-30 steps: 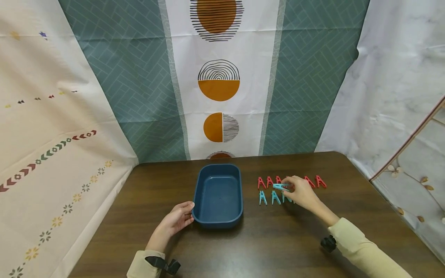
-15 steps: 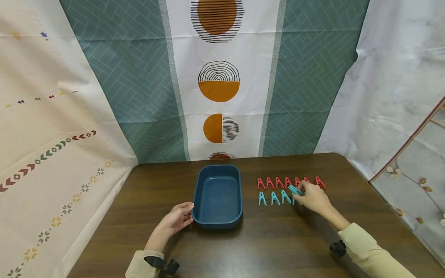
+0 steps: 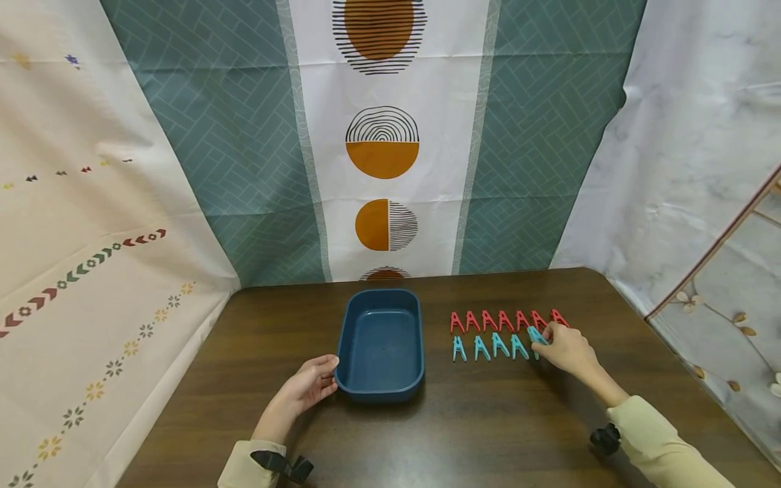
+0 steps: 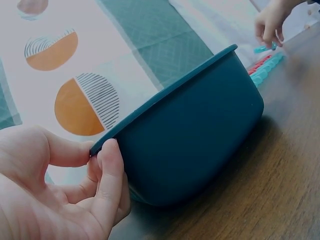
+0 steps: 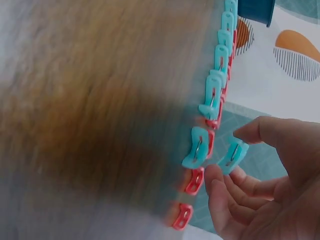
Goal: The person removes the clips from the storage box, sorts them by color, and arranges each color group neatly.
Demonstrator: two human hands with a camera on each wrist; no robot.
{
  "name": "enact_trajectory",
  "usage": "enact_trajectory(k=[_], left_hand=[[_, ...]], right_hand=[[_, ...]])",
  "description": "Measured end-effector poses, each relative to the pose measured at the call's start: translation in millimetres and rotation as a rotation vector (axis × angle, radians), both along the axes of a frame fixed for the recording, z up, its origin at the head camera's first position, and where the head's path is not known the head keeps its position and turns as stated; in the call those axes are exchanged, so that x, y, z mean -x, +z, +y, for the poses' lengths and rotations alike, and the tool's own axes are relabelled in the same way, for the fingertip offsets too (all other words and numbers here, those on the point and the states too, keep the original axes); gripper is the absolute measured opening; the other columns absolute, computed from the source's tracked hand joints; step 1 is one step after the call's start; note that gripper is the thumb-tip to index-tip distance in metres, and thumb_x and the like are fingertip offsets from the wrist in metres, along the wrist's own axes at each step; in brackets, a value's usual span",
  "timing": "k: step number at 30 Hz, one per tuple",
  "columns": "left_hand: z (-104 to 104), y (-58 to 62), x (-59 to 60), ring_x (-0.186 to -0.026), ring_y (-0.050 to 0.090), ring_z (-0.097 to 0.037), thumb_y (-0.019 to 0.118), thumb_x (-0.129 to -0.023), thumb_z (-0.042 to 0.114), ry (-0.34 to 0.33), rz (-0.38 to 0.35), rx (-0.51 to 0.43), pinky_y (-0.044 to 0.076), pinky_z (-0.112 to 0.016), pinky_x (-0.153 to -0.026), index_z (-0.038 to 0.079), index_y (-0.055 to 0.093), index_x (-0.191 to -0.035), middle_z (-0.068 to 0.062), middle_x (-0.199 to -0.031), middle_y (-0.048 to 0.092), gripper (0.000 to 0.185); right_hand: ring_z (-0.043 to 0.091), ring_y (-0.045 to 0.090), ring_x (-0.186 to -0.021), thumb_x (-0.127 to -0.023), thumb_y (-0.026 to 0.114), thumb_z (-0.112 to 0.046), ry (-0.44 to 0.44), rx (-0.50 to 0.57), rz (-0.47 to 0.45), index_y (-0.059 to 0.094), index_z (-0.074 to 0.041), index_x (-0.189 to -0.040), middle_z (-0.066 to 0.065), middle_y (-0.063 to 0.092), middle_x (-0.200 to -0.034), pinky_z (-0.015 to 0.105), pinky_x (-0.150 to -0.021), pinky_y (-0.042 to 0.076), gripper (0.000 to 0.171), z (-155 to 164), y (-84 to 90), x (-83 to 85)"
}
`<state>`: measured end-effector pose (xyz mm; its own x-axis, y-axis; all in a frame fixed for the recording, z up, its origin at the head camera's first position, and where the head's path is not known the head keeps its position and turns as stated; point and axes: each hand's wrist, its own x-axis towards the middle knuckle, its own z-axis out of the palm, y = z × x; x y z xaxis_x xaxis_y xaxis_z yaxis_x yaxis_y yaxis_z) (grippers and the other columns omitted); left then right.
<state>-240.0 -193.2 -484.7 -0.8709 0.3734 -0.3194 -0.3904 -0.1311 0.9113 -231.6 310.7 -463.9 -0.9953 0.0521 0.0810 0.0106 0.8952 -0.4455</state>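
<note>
My left hand point(image 3: 312, 385) pinches the left rim of a dark blue plastic bin point(image 3: 379, 390) between thumb and fingers; the left wrist view shows the thumb on top of the rim and fingers against the outer wall. A light blue clothespin point(image 5: 234, 156) is pinched in my right hand point(image 3: 569, 349), raised above the right end of a row of light blue clothespins point(image 3: 481, 349). Just behind that row runs a row of red clothespins point(image 3: 486, 320), its right end partly covered by my right hand in the head view.
The brown wooden table point(image 3: 451, 434) carries the bin at its middle and the clothespins to the bin's right. Patterned cloth point(image 3: 262, 169) hangs behind the table, with a cream cloth point(image 3: 110, 285) on the left and a white one point(image 3: 659, 169) on the right.
My right hand has moved to the right along the rows with the light blue clothespin, uncovering more clothespins behind it. The left hand stays on the bin's rim.
</note>
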Motion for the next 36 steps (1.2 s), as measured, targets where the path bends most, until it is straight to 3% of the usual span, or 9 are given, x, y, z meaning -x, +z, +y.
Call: enact_trajectory(k=[12, 21, 31, 36], left_hand=[[-4, -0.1, 0.8, -0.071, 0.055, -0.004, 0.051, -0.100, 0.018, -0.008, 0.002, 0.000, 0.051, -0.015, -0.066, 0.015, 0.053, -0.099, 0.006, -0.079, 0.059, 0.004], [-3, 0.4, -0.9, -0.070, 0.055, -0.003, 0.049, -0.101, 0.016, -0.007, 0.003, -0.007, 0.050, -0.015, -0.066, 0.015, 0.052, -0.098, 0.007, -0.078, 0.059, 0.004], [-2, 0.8, -0.5, -0.069, 0.055, -0.003, 0.049, -0.101, 0.015, -0.006, 0.006, -0.013, 0.050, -0.014, -0.065, 0.014, 0.053, -0.098, 0.006, -0.078, 0.058, 0.005], [-2, -1.4, 0.4, -0.070, 0.055, -0.003, 0.050, -0.100, 0.016, -0.007, 0.006, 0.003, 0.051, -0.014, -0.066, 0.015, 0.053, -0.098, 0.007, -0.078, 0.059, 0.004]], right_hand=[[0.016, 0.040, -0.054, -0.086, 0.061, -0.029, -0.057, -0.001, -0.083, 0.047, -0.010, -0.071, -0.001, 0.042, -0.060, 0.030, -0.046, 0.031, 0.028, 19, 0.7, 1.3], [0.016, 0.037, -0.054, -0.088, 0.059, -0.030, -0.106, -0.068, -0.206, 0.038, -0.014, -0.061, -0.002, 0.033, -0.057, 0.031, -0.047, 0.031, 0.037, 27, -2.1, 1.8], [0.016, 0.037, -0.054, -0.088, 0.061, -0.029, -0.077, -0.065, -0.194, 0.040, -0.011, -0.065, -0.001, 0.034, -0.058, 0.030, -0.048, 0.031, 0.036, 29, -5.1, 7.4], [0.012, 0.030, -0.051, -0.091, 0.057, -0.028, -0.036, -0.042, -0.168, 0.039, -0.015, -0.061, -0.004, 0.031, -0.055, 0.027, -0.046, 0.026, 0.037, 31, -6.0, 7.8]])
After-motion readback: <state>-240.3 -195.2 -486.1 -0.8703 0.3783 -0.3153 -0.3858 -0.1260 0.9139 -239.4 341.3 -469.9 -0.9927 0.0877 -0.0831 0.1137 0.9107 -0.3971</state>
